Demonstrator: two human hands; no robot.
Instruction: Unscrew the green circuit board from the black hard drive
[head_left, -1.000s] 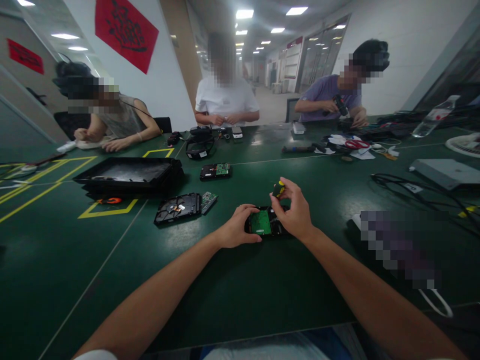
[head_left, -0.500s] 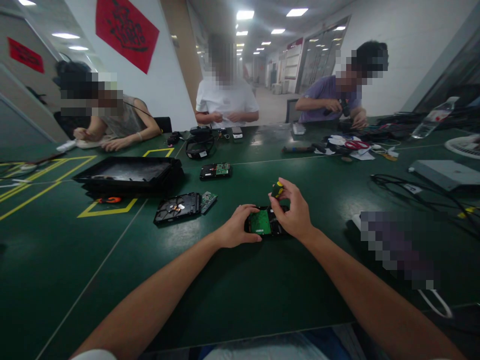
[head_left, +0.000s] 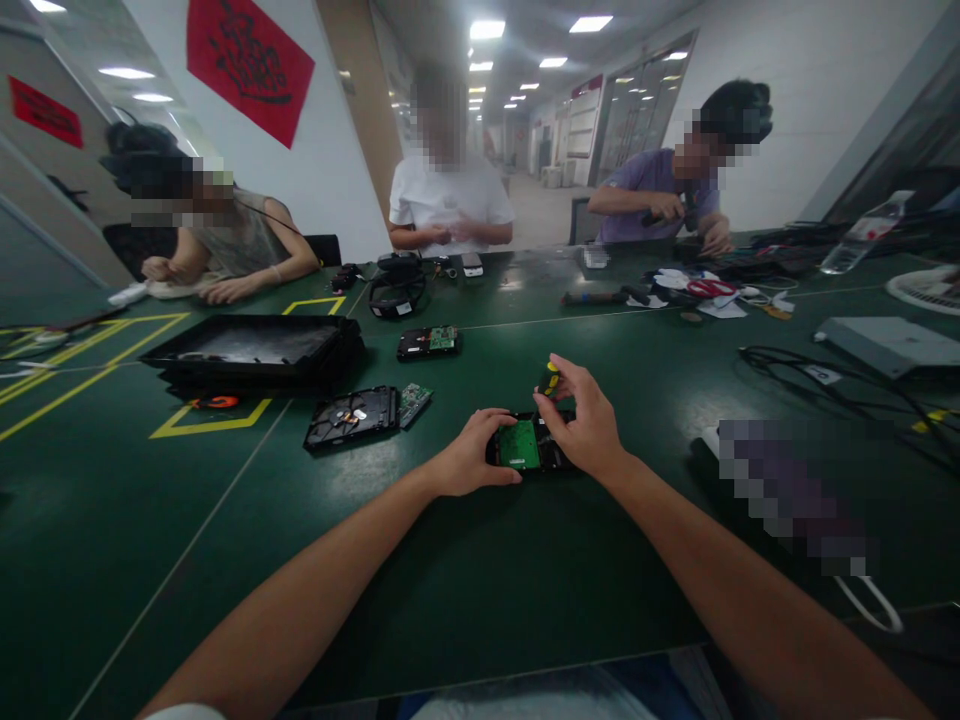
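A hard drive [head_left: 520, 445] with its green circuit board facing up lies on the table in front of me. My left hand [head_left: 480, 455] is closed round the drive's left end, thumb along the near edge and fingers along the far edge. Above the drive, my right hand [head_left: 586, 415] grips a small screwdriver [head_left: 551, 378] by its yellow and black handle. The handle stands roughly upright. Its shaft and tip are hidden behind my fingers, so I cannot tell whether the tip touches a screw.
Left of my hands lie another hard drive [head_left: 351, 418] and a loose circuit board [head_left: 415, 404]. Farther back are a third drive [head_left: 429, 342] and stacked black trays [head_left: 251, 345]. Cables [head_left: 817, 372] and a grey box [head_left: 892, 343] lie right. Several people sit across the table.
The screwdriver handle has tilted or turned slightly in my right hand's fingers. My left hand stays on the hard drive. The whole view has shifted a little.
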